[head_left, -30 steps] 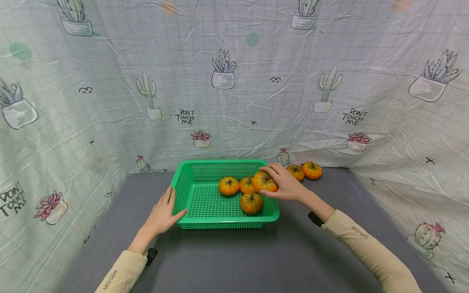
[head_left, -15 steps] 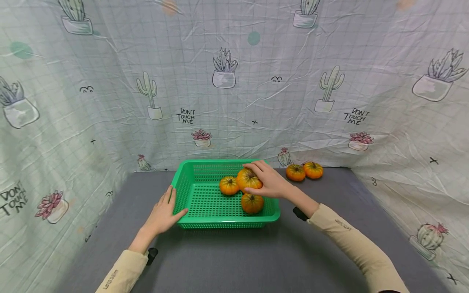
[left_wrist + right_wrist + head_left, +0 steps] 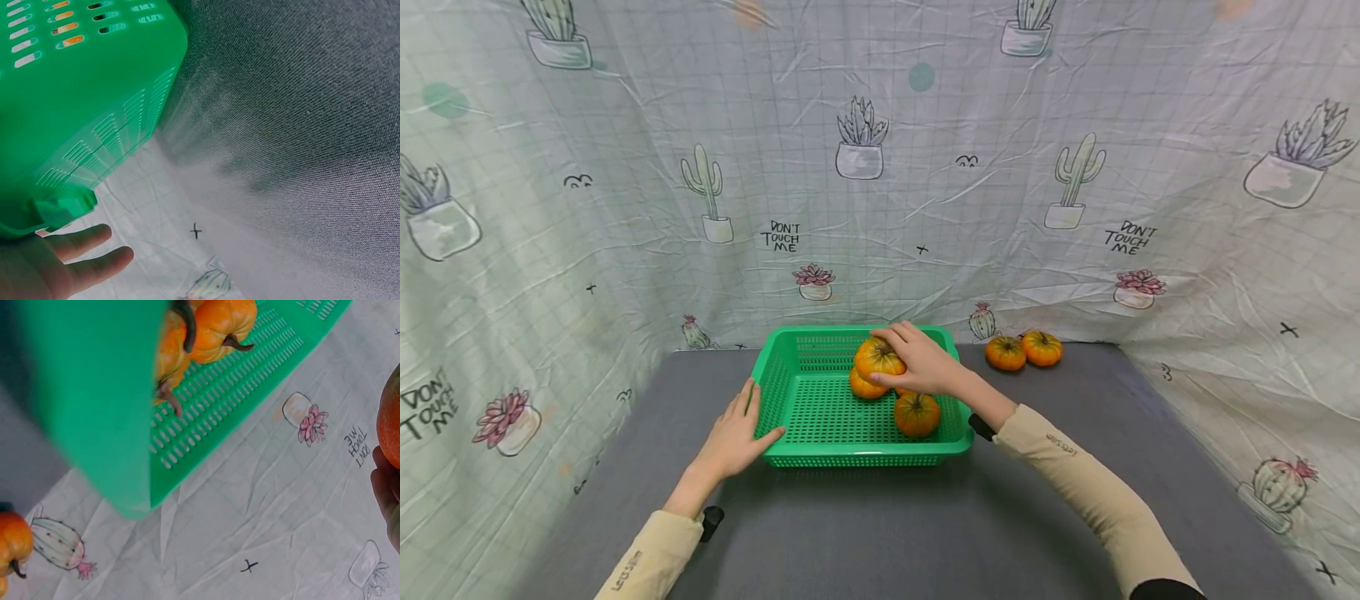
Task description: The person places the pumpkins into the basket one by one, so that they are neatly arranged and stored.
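Note:
A green perforated plastic basket (image 3: 865, 450) stands on the grey table. My left hand (image 3: 730, 442) rests on its left rim, fingers straight; two of them (image 3: 94, 265) reach past the rim in the left wrist view. My right hand (image 3: 921, 365) grips a small orange pumpkin (image 3: 878, 357) above the basket's back half, also cut off at the right edge of the right wrist view. Under it sits another pumpkin (image 3: 867, 387), partly covered; whether they touch I cannot tell. A front pumpkin (image 3: 917, 415) lies inside at the right, and one more behind it is mostly hidden by my hand.
To the right of the basket, two more pumpkins, a nearer one (image 3: 1004, 353) and a farther one (image 3: 1042, 348), lie side by side at the table's back edge. A printed cactus cloth (image 3: 925, 200) hangs close behind and along both sides.
My right hand has carried the pumpkin leftward across the basket, from its right side to above the left pumpkin. My left hand has stayed on the rim.

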### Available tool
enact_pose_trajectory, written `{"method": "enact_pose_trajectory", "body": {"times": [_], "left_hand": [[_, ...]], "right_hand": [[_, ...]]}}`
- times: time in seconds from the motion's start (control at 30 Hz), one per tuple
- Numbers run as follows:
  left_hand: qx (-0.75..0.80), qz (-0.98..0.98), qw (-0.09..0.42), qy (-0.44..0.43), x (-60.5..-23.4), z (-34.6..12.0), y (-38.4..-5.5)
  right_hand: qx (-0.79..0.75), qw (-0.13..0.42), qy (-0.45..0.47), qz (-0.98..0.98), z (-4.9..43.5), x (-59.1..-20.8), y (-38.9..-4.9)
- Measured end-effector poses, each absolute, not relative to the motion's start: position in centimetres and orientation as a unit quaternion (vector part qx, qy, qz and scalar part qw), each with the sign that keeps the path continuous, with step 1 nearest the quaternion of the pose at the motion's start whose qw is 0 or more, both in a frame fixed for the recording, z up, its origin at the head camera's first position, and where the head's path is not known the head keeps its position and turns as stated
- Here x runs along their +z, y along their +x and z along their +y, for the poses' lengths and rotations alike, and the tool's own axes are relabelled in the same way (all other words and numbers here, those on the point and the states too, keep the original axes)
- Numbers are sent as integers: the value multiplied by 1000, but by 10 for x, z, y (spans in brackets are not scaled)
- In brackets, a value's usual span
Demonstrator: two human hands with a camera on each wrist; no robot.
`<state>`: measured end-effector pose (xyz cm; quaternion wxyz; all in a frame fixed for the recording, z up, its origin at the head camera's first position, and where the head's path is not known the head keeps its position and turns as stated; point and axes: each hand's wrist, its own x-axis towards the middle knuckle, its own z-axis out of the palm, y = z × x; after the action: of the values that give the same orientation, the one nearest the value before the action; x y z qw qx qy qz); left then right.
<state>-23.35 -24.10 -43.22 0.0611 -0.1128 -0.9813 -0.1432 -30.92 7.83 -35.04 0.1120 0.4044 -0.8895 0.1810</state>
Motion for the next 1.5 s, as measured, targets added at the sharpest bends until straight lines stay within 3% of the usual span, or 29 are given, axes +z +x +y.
{"method": "enact_pose_trajectory", "body": {"times": [0.47, 0.7, 1.03, 1.5], "left_hand": [[-136, -983, 59, -109, -431, -240, -234], [-140, -983, 56, -108, -432, -240, -234], [-144, -982, 57, -109, -431, -240, -234], [-144, -982, 56, -108, -431, -240, -235]], "right_hand": [[147, 116, 416, -890, 45, -364, -331], [125, 88, 420, -894, 35, -375, -337], [55, 101, 453, -884, 28, -389, -340], [-2, 53, 465, -883, 26, -406, -338]]}}
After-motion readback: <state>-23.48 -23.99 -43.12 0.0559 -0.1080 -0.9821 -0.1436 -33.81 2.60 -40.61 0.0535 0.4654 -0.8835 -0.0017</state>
